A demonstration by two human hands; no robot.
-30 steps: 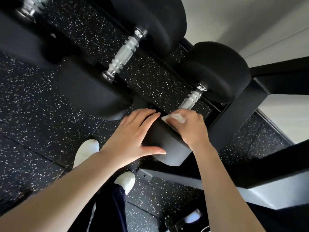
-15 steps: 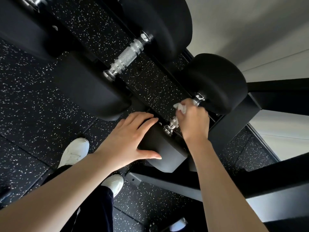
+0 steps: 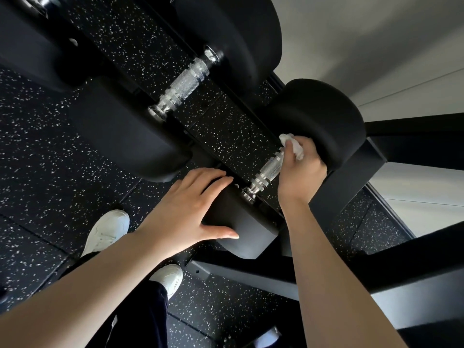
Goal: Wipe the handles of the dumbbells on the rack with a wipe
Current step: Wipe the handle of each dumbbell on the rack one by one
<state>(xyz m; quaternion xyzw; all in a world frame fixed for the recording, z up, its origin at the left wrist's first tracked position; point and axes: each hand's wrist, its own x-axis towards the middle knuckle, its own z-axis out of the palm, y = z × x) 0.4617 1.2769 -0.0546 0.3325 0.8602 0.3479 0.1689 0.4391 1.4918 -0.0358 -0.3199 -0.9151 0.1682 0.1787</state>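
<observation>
slid up the handle [image 3: 270, 169], right hand [image 3: 300, 172] seemingly clenches wipe [image 3: 292, 144]; left hand [image 3: 190, 209] flat.

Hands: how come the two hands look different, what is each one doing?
The left hand lies flat and open on the dumbbell's black end; the right hand curls around its silver handle. The right holds a white wipe; the left holds nothing. Both are bare and touch the same dumbbell.
</observation>
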